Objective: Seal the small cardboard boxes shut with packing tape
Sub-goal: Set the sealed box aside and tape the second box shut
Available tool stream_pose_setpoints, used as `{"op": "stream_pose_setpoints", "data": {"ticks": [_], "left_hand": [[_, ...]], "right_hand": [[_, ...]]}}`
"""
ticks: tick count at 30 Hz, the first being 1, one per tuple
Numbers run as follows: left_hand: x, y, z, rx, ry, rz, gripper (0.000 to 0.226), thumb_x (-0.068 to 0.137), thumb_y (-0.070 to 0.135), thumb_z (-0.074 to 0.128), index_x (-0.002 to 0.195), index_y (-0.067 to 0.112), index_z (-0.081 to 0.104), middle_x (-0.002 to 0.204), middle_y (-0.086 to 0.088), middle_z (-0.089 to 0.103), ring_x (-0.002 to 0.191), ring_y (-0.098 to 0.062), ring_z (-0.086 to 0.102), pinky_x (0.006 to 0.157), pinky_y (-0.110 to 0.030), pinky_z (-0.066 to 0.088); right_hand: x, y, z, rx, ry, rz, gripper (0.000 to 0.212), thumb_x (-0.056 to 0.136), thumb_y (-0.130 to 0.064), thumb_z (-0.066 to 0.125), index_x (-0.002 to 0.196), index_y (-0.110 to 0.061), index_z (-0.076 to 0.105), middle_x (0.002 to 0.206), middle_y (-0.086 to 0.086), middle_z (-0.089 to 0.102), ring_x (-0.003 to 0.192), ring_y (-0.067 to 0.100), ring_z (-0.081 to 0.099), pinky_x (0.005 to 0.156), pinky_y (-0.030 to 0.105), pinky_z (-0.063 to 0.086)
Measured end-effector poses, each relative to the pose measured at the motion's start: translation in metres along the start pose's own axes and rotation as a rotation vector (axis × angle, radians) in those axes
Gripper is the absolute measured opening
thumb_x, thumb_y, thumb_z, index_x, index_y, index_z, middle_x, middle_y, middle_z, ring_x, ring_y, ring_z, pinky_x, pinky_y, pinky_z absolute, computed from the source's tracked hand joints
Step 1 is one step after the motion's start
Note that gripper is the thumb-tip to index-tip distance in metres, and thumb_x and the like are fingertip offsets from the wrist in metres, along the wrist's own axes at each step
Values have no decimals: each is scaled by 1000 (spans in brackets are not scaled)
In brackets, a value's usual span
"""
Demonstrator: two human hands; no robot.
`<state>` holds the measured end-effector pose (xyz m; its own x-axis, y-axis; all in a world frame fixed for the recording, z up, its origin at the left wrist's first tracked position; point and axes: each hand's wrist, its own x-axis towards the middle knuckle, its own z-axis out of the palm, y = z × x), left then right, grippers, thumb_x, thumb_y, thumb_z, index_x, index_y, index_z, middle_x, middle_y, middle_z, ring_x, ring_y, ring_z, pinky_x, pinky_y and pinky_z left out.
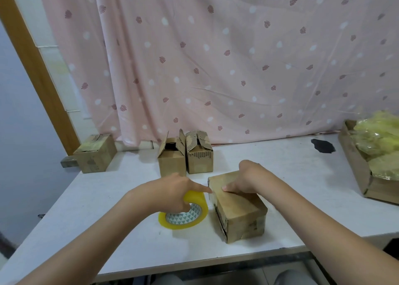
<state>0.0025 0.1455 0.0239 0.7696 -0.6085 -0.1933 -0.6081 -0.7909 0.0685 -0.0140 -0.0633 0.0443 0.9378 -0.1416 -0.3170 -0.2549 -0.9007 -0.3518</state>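
Fingers [190, 207] of your left hand [172, 189] curl through the core of the yellow tape roll [183, 216], holding it tilted on the white table [108, 198], index finger pointing straight out to the corner of the closed box [237, 207]. Your right hand [246, 181] lies on top of that box, fingers flat and pressing down, thumb along the top near the left edge. Box sits just right of the roll, near the table's front. Behind, two open boxes [185, 155] stand touching side by side, flaps up. Another closed box [95, 153] sits at the far left corner. A cardboard tray [356, 170] with yellow plastic wrap [380, 146] sits far right. Pink curtain [216, 58] hangs behind.
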Motion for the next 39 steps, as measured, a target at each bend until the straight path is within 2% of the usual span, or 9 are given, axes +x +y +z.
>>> {"op": "stream_pose_setpoints", "data": {"ticks": [3,7,12,14,17,25,30,34,39], "left_hand": [[3,2,0,15,16,13,72,90,19,63,144,58,36,72,-6,50,72,-16,49,67,-41,49],[3,1,2,7,28,-3,71,90,23,64,145,57,36,85,-10,60,86,-21,55,73,-43,53],[-7,-3,3,-32,53,-19,79,86,21,65,145,61,29,86,-4,59,81,-18,53,71,-40,54],[-14,-9,0,-164,67,-49,82,83,21,69,139,66,29,87,-3,60,72,-18,54,64,-37,52],[-22,-10,-3,-257,108,-45,73,79,24,73,126,65,35,99,-2,62,77,-21,62,66,-40,56],[-22,-9,-15,-227,106,-59,62,81,26,69,124,63,45,90,-5,64,71,-25,60,60,-36,52],[-29,-12,-15,-181,48,-71,79,83,18,65,128,76,36,94,-6,62,70,-20,56,64,-36,54],[-33,-15,-14,-216,67,-42,78,88,12,62,132,72,37,104,13,55,76,-9,54,60,-23,45],[-31,-16,-14,-235,77,-32,78,87,10,62,132,70,40,97,12,58,67,-7,50,56,-19,41]], "right_hand": [[-6,-12,3,-46,-15,-52,59,86,-49,68,125,-10,47,120,5,54,103,25,53,80,29,42],[-7,-23,8,-105,-40,-23,74,84,-58,64,135,-10,42,131,7,53,118,27,52,84,31,37],[-7,-27,8,-138,-54,-19,69,83,-54,66,133,-11,43,134,7,52,120,28,51,84,34,38],[-5,-23,3,-82,-62,-2,66,82,-49,67,130,-10,45,129,9,53,111,28,54,81,32,42],[1,-14,0,69,-74,22,57,79,-43,68,119,-7,48,116,10,52,99,28,53,77,33,44],[5,-1,-2,282,-89,18,58,76,-41,73,116,-8,47,117,12,52,102,30,53,76,31,44],[11,12,-5,423,-119,4,66,73,-45,78,115,-11,41,111,10,52,101,29,56,80,36,49],[21,21,-5,515,-137,24,70,68,-46,79,114,-5,46,94,9,55,76,23,51,68,32,44],[26,32,-1,662,-217,37,69,68,-40,79,118,0,53,85,13,59,63,27,56,68,36,55]]}}
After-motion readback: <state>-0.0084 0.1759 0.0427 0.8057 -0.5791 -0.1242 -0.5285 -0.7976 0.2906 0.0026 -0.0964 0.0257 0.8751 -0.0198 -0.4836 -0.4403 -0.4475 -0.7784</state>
